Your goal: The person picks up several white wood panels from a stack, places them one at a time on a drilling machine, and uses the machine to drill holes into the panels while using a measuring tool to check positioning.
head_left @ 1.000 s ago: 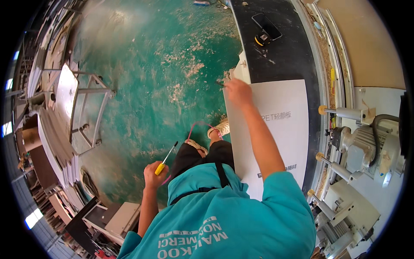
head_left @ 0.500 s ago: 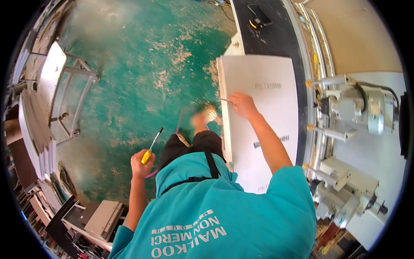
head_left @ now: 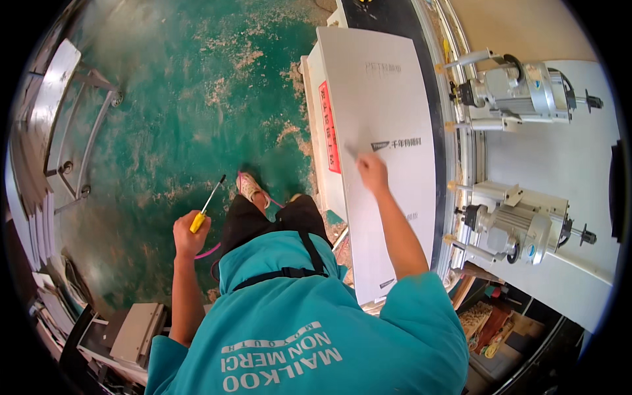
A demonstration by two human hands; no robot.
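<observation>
My left hand (head_left: 189,234) is closed around the yellow handle of a screwdriver (head_left: 198,222). Its thin metal shaft with a dark tip points up and away, over the floor. Over the near-middle part of a long white board (head_left: 395,191), my right hand (head_left: 373,172) is closed with its fingers pinched together. A short, thin, greyish piece (head_left: 351,151) sticks out past those fingers, too blurred to name. Whether that hand touches the board I cannot tell. The board lies lengthwise on a machine table, its left edge overhanging a white side with a red label strip (head_left: 329,126).
Two motor units (head_left: 520,92) with metal rods stand right of the board, beyond a metal rail (head_left: 469,158). On the left are a wheeled metal frame (head_left: 99,131) and stacked panels (head_left: 39,224). A pink hose (head_left: 209,251) lies by my legs on the dusty green floor (head_left: 164,99).
I have stepped forward along the board, so the table, motors and frame sit differently in view. My right hand has moved farther in over the board. The screwdriver stays in my left hand.
</observation>
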